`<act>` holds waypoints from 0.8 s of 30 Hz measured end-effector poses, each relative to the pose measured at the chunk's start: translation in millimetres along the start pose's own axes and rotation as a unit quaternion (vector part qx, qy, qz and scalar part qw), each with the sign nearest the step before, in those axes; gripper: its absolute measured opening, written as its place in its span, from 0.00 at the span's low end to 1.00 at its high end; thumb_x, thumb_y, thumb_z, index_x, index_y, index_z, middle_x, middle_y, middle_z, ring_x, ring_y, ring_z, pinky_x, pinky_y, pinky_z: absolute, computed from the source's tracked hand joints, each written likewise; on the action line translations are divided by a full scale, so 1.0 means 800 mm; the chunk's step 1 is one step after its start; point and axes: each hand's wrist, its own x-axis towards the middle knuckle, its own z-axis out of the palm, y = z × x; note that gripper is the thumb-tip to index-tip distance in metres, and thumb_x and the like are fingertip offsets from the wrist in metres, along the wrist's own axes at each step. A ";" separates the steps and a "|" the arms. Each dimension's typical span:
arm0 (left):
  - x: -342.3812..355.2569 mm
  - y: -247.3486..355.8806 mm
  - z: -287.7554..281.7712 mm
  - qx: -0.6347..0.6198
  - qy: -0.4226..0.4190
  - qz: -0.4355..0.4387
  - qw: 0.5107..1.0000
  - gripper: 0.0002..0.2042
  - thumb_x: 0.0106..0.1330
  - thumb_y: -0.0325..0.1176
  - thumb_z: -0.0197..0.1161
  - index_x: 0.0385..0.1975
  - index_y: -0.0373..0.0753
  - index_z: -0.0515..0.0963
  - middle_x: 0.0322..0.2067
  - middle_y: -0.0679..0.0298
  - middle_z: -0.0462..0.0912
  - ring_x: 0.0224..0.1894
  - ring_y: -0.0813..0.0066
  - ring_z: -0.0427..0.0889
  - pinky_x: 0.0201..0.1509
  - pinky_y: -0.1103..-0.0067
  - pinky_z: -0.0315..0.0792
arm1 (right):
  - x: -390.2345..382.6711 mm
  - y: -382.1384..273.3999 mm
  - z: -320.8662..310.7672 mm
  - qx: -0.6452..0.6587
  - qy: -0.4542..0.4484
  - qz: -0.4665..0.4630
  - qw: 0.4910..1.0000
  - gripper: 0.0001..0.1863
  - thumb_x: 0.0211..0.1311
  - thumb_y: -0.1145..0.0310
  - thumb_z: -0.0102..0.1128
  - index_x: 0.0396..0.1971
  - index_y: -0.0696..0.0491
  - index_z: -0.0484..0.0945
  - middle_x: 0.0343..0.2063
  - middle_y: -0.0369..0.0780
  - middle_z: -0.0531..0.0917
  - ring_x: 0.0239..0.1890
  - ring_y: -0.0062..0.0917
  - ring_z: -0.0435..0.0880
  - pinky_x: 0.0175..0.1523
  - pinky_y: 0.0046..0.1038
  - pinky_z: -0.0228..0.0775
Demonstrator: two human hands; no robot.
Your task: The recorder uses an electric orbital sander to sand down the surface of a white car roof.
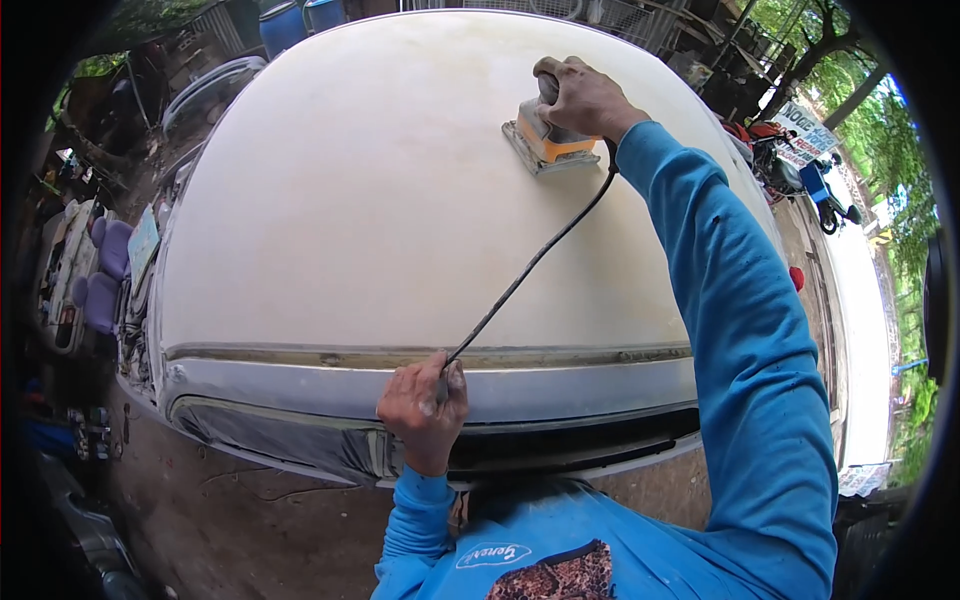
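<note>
An orange and grey electric sander rests with its flat square pad on the pale, dusty car roof, toward the far right. My right hand wraps round the sander's top grip, arm stretched out. From the sander's rear a black power cord runs down toward me. Near the roof's close edge my left hand is closed round this cord and holds it off the panel. Whitish dust marks the fingers of the left hand.
Along the roof's near side runs a gutter channel, above a door window covered with plastic sheeting. Purple seats stand at the left, blue barrels behind. A motorcycle is parked at the far right.
</note>
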 end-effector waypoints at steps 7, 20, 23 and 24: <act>-0.012 0.022 0.005 -0.041 -0.029 0.020 0.999 0.08 0.57 0.25 0.72 0.36 0.39 0.83 0.26 0.60 0.83 0.25 0.61 0.81 0.30 0.70 0.74 | -0.036 0.017 -0.002 0.010 0.004 -0.051 0.999 0.31 0.59 0.57 0.68 0.64 0.40 0.74 0.56 0.41 0.80 0.56 0.37 0.84 0.66 0.35 0.78; -0.016 0.017 0.005 -0.056 -0.025 0.008 0.998 0.08 0.57 0.27 0.73 0.36 0.39 0.84 0.25 0.60 0.83 0.26 0.60 0.82 0.33 0.69 0.75 | -0.045 -0.012 -0.011 -0.042 0.004 -0.005 0.999 0.29 0.61 0.59 0.66 0.64 0.41 0.75 0.54 0.42 0.81 0.53 0.38 0.87 0.63 0.35 0.81; -0.016 0.017 0.004 -0.055 -0.024 0.005 0.998 0.08 0.57 0.26 0.73 0.36 0.39 0.84 0.25 0.60 0.83 0.26 0.60 0.82 0.32 0.69 0.74 | -0.053 -0.012 -0.010 -0.035 0.006 -0.029 0.999 0.30 0.61 0.59 0.65 0.65 0.41 0.74 0.54 0.44 0.80 0.52 0.40 0.87 0.61 0.36 0.82; -0.016 0.016 0.004 -0.055 -0.022 0.004 0.998 0.08 0.56 0.26 0.73 0.36 0.38 0.84 0.25 0.60 0.83 0.26 0.60 0.82 0.32 0.69 0.74 | -0.057 -0.014 -0.010 -0.029 0.011 -0.057 0.998 0.31 0.60 0.58 0.64 0.66 0.42 0.74 0.54 0.45 0.80 0.52 0.42 0.88 0.60 0.37 0.82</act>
